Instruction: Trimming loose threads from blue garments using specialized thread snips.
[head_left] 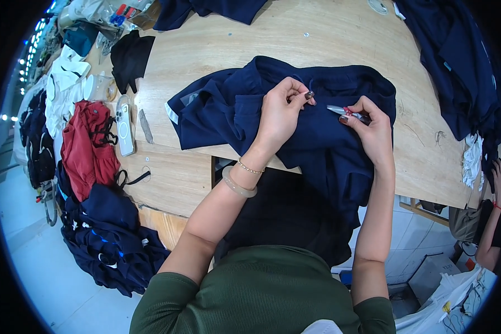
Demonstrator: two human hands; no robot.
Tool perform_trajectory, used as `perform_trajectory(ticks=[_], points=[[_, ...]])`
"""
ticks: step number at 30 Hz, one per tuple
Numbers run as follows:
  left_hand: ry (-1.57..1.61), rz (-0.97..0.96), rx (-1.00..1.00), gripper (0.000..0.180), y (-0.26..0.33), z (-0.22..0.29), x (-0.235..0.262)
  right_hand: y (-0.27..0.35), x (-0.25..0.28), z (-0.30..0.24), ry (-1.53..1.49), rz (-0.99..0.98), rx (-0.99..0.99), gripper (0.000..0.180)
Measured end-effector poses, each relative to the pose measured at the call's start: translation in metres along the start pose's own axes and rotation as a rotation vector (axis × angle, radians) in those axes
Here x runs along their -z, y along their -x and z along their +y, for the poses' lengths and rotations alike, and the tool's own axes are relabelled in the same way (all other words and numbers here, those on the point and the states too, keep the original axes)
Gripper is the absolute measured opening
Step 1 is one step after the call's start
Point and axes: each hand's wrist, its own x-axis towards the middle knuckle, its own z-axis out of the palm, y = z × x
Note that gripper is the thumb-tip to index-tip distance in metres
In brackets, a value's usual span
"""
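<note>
A navy blue garment [328, 128] with a gathered waistband lies spread over the near part of the table, its lower end hanging off the edge toward me. My left hand [284, 108] is closed in a pinch above the waistband; what sits between its fingertips is too small to make out. To its right, my right hand [370, 122] grips small thread snips [337, 110], the silvery blades pointing left toward my left hand. A white label patch [172, 115] shows at the garment's left end.
On the wooden table [172, 178] lie a clear-cased phone [125, 128], a black cloth piece [131, 58] and a red garment [86, 145]. Navy garments [111, 239] heap at the left; others [451, 61] lie far right. Another person's arm [496, 195] reaches in at the right.
</note>
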Motion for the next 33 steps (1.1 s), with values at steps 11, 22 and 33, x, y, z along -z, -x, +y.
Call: perform_trajectory(ticks=[11,22,33], points=[[0.07,0.017,0.079,0.006,-0.001,0.005,-0.001,-0.015,0.001,-0.041,0.384,-0.145,0.255,0.015],[0.087,0.014,0.056,0.007,0.0,0.002,-0.001,-0.013,0.001,-0.055,0.534,-0.149,0.246,0.018],[0.088,0.017,0.052,0.007,0.0,0.001,-0.001,-0.013,-0.003,-0.053,0.541,-0.146,0.278,0.019]])
